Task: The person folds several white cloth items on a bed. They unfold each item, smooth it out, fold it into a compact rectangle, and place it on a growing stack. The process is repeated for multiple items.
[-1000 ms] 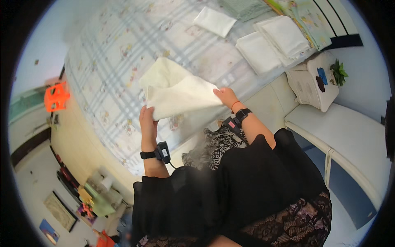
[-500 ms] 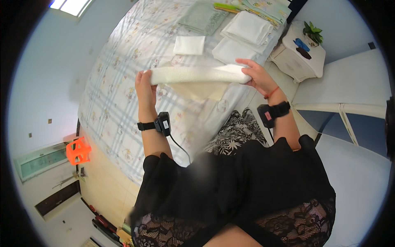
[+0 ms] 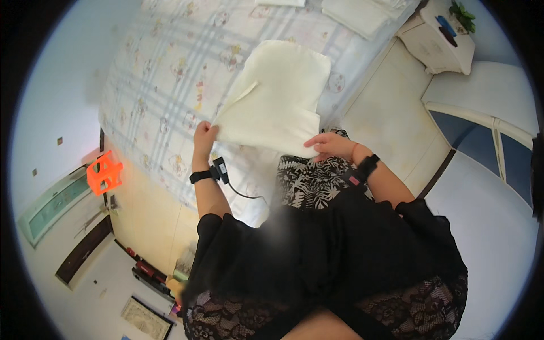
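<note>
A cream-white towel (image 3: 277, 96) is spread over the bed near its right edge, with a folded-back flap along its left side. My left hand (image 3: 205, 136) pinches the towel's near left corner, fingers closed. At the near right corner, my right hand (image 3: 331, 146) grips the edge with its thumb over the cloth. The near edge stretches between both hands, just above the patterned trousers (image 3: 309, 181). Beneath the towel lies a pale bedsheet (image 3: 164, 85) with blue checks and small cartoon figures.
Folded white cloths (image 3: 360, 17) lie at the bed's far right, and another folded white cloth (image 3: 280, 2) at the far edge of view. Right of the bed stands a white bedside cabinet (image 3: 439, 39) with a plant (image 3: 462, 17). An orange stool (image 3: 105, 173) stands on the floor at left.
The towel, held up as a narrow band between my hands, is now laid out flat on the bed. Both hands have come nearer to me, and the view has tilted down.
</note>
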`<state>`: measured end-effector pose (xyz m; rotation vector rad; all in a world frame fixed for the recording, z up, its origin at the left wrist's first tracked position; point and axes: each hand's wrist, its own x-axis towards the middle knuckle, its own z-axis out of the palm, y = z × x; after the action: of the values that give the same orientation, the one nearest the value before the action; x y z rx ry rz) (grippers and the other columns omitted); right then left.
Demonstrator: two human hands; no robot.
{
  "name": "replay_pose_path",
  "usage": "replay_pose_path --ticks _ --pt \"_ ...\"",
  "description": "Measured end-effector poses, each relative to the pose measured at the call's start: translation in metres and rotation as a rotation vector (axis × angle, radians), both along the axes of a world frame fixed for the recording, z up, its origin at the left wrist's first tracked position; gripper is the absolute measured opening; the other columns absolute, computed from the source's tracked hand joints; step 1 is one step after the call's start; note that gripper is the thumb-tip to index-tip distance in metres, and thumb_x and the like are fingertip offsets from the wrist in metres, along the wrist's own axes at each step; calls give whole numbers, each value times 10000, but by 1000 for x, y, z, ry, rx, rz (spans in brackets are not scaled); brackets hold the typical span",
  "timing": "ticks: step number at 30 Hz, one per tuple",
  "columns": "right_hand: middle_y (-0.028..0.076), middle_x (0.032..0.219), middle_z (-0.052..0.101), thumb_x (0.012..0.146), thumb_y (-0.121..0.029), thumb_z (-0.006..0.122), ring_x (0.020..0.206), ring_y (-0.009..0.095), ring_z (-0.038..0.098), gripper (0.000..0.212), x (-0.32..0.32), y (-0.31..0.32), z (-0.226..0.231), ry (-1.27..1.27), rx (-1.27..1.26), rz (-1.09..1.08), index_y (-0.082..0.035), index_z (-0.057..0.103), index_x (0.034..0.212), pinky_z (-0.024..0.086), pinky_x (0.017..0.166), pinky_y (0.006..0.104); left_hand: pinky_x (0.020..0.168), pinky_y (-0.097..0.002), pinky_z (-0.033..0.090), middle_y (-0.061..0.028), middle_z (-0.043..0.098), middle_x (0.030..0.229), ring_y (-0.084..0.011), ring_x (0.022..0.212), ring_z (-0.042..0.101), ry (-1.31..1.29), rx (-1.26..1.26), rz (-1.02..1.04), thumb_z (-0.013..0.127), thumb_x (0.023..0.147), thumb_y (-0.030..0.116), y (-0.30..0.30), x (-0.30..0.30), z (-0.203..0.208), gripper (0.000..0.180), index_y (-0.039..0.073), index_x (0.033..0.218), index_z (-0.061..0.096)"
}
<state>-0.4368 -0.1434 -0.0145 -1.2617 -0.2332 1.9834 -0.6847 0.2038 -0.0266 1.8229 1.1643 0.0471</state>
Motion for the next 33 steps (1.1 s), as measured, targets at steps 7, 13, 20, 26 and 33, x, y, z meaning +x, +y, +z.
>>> replay_pose_path --ticks 7,13,20,26,33 --pt "156 1021 603 881 -168 483 827 228 619 429 -62 12 -113 -277 -214 358 -35 471 1289 513 642 339 849 -422 467 -183 636 972 -345 958 584 456 337 -155 609 701 163 -34 -97 -120 286 38 957 639" --pt "137 1056 606 814 -158 643 846 209 615 469 -18 15 -167 -612 -263 175 -6 506 1236 522 661 316 924 -407 437 -161 598 1119 -332 1095 520 218 198 -403 615 710 136 -48 -18 -135 377 75 1082 615" --pt "98 1079 586 785 -230 693 858 187 592 663 12 37 -221 -914 -252 -78 -31 383 1336 499 655 294 1002 -384 388 -213 522 1232 -377 1182 448 127 355 -329 598 721 76 -34 35 -177 461 80 1181 564" --pt "45 1048 585 795 -269 697 814 111 559 701 53 56 -200 -490 -355 -433 -70 344 1367 458 616 246 852 -390 458 -166 602 1077 -309 1002 556 125 301 -205 609 744 106 -9 43 -202 441 89 1182 566" --pt "-11 971 580 823 -273 681 772 70 522 467 97 69 -192 -407 -236 -801 -89 473 1198 432 605 221 775 -384 466 -149 632 892 -292 810 591 311 108 85 648 759 157 18 64 -192 389 13 1111 570"
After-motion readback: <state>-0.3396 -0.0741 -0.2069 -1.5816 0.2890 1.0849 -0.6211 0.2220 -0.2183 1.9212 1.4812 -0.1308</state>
